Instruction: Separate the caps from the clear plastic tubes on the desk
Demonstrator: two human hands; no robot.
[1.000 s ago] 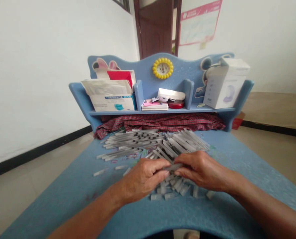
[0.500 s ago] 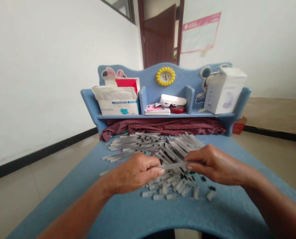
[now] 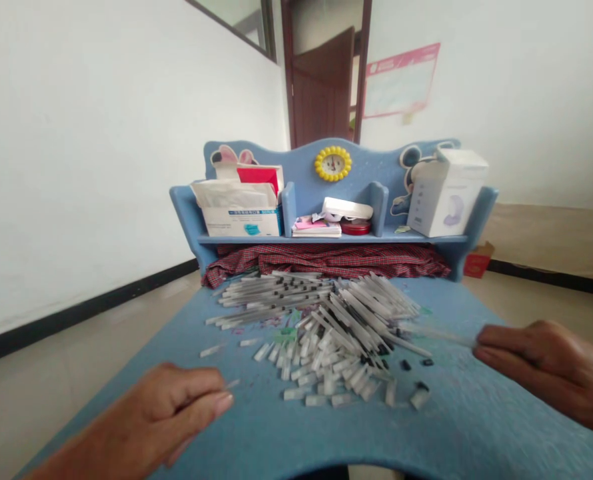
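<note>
My left hand [image 3: 176, 407] is low on the left, above the blue table [image 3: 256, 440]. Its thumb and fingers pinch a small translucent piece [image 3: 233, 384] that looks like a pen cap; only its tip shows. Far to the right, my right hand [image 3: 541, 367] grips one end of a translucent pen barrel [image 3: 441, 333], blurred by motion and pointing left. Between the hands lies a heap of short translucent pen caps [image 3: 321, 360]. Behind it, long pens [image 3: 371, 300] are piled at a slant, and more pens with black ends [image 3: 271, 293] lie to the left.
A blue shelf [image 3: 396, 238] rises at the table's back, carrying a mask box [image 3: 241, 220], a red round tin [image 3: 355, 228] and a white box [image 3: 444, 197]. Checked cloth [image 3: 326, 259] is bunched below it. Small black pieces [image 3: 406, 365] lie right of the caps.
My hands, both on one long pen before, have pulled apart. The left moved left and down with a small piece; the right moved right with the barrel. The view tilted up slightly.
</note>
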